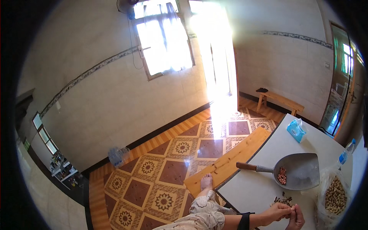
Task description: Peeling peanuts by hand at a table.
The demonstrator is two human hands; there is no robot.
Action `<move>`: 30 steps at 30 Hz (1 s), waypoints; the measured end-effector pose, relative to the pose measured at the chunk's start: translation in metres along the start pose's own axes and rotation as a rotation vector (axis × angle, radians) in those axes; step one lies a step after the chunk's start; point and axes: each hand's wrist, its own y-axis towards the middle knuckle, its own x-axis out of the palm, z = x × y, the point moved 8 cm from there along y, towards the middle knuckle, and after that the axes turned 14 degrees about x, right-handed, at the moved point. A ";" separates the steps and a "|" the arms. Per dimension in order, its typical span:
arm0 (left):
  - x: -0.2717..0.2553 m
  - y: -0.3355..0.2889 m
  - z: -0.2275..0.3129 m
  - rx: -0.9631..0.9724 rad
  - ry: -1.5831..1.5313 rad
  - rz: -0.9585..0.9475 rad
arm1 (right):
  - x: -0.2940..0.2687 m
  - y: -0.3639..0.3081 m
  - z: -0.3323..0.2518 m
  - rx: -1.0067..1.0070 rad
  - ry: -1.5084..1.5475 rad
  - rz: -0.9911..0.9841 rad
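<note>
At the table's near edge, my left hand (279, 212) and my right hand (296, 219) meet with fingertips pinched together. Between them is a small tan thing that looks like a peanut, mostly hidden by the fingers. Just beyond the left hand lies a small heap of broken peanut shells (283, 200). Farther off rests a grey metal scoop (303, 172) with a wooden handle pointing left. Reddish shelled peanuts (282, 176) are gathered in its left part. To the right of my hands, a clear plastic bag (321, 207) stands open, holding many unshelled peanuts (335, 197).
The white table (249, 188) also bears a blue tissue pack (296, 130) and a plastic bottle (347, 151). Along its left side runs a wooden bench (226, 157), with my bare foot (206, 181) on it. Another bench (281, 100) stands by the far wall.
</note>
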 end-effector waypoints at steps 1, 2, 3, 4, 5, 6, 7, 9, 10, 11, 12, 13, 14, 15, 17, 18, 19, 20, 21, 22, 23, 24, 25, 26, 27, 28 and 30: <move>0.001 0.002 -0.004 0.018 -0.064 -0.010 | 0.000 0.000 0.004 0.049 0.045 -0.006; -0.002 0.001 -0.009 0.046 -0.040 0.002 | 0.000 -0.001 0.007 0.109 0.102 -0.008; -0.002 0.003 -0.008 0.042 -0.037 -0.001 | 0.003 0.000 0.005 0.110 0.105 -0.004; 0.000 0.003 -0.005 0.069 -0.020 -0.019 | 0.003 -0.001 0.010 0.178 0.217 0.013; 0.003 0.001 -0.004 0.093 -0.006 -0.036 | 0.003 -0.003 0.017 0.248 0.326 0.033; 0.004 -0.001 -0.001 0.083 -0.012 -0.040 | 0.003 -0.001 0.023 0.256 0.324 0.043; 0.004 -0.002 0.002 0.070 0.007 -0.020 | 0.001 0.003 0.036 0.310 0.377 0.044; 0.006 0.001 0.004 0.126 0.038 -0.005 | 0.001 0.003 0.047 0.383 0.522 0.079; 0.008 0.003 0.001 0.193 0.044 -0.009 | 0.003 0.003 0.040 0.402 0.610 0.118; 0.005 0.002 0.005 0.240 0.082 0.066 | 0.009 0.004 0.031 0.374 0.637 0.077; 0.002 -0.001 0.009 0.271 0.112 0.139 | 0.012 0.004 0.027 0.354 0.657 0.049; -0.009 0.000 0.002 0.270 0.172 0.181 | 0.014 0.007 0.035 0.387 0.645 0.066; -0.021 -0.002 0.014 0.286 0.093 0.155 | 0.029 0.010 0.031 0.426 0.663 0.109; -0.023 -0.003 0.021 0.312 0.148 0.205 | 0.033 0.014 0.041 0.445 0.709 0.087; -0.025 -0.009 0.027 0.225 0.140 0.283 | 0.041 0.013 0.037 0.434 0.765 0.093; -0.023 -0.006 0.029 0.174 0.093 0.253 | 0.040 0.014 0.036 0.422 0.769 0.092; -0.014 0.000 0.029 0.124 0.043 0.206 | 0.026 0.020 0.031 0.331 0.666 0.039; -0.014 0.003 0.028 0.073 -0.027 0.162 | 0.025 0.023 0.030 0.255 0.573 -0.052; -0.009 0.006 0.029 0.030 -0.098 0.113 | 0.017 0.021 0.030 0.264 0.554 -0.013; -0.004 0.006 0.031 -0.005 -0.091 0.092 | 0.017 0.021 0.028 0.280 0.624 -0.044; 0.003 0.006 0.029 -0.012 -0.103 0.078 | 0.018 0.020 0.025 0.293 0.697 -0.081; 0.002 0.005 0.027 -0.026 -0.072 0.099 | 0.019 0.018 0.028 0.316 0.732 -0.050; 0.001 0.004 0.026 -0.037 -0.039 0.120 | 0.019 0.017 0.028 0.312 0.730 -0.048; 0.002 0.004 0.024 -0.033 -0.039 0.116 | 0.019 0.017 0.031 0.354 0.784 -0.022; 0.001 -0.001 0.021 -0.033 -0.032 0.130 | 0.021 0.013 0.035 0.402 0.841 0.000; 0.000 -0.003 0.019 -0.033 -0.024 0.143 | 0.021 0.012 0.035 0.403 0.844 -0.003; 0.000 -0.005 0.016 -0.050 -0.059 0.111 | 0.017 0.011 0.035 0.388 0.741 0.038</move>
